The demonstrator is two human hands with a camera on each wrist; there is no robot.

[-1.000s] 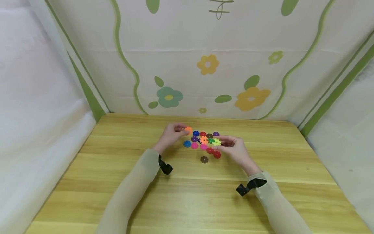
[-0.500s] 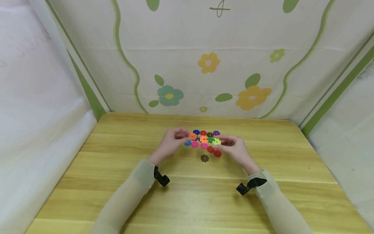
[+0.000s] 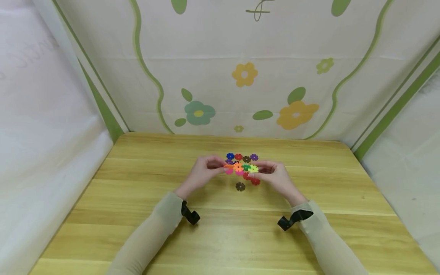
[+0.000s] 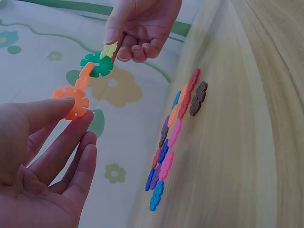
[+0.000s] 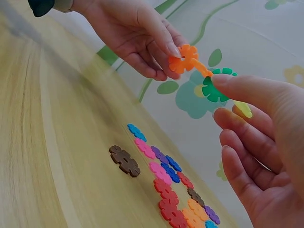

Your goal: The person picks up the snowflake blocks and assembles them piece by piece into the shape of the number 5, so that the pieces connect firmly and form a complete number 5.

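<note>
Above the table, a short chain of notched flower-shaped discs spans the two hands. The left hand (image 4: 52,156) pinches an orange disc (image 4: 76,103) at one end between thumb and finger. Joined to it is a second orange disc (image 4: 83,78), seen nearly edge-on, then a green disc (image 4: 97,64) and a yellow disc (image 4: 109,49). The right hand (image 3: 275,176) holds the yellow-green end; in the right wrist view its thumb lies by the green disc (image 5: 216,89), with the yellow disc (image 5: 243,109) near the fingers.
Loose discs lie in a group under the hands, among them a blue one (image 5: 137,131), a pink one (image 5: 160,172) and a red one (image 5: 172,213). A brown disc (image 5: 124,161) lies apart, nearer the person. Behind the wooden table (image 3: 220,236) hangs a flower-patterned cloth (image 3: 220,46).
The left hand has moved right and toward the person with its orange disc, which now meets the orange disc of the chain. The right hand has barely moved, still holding the chain.
</note>
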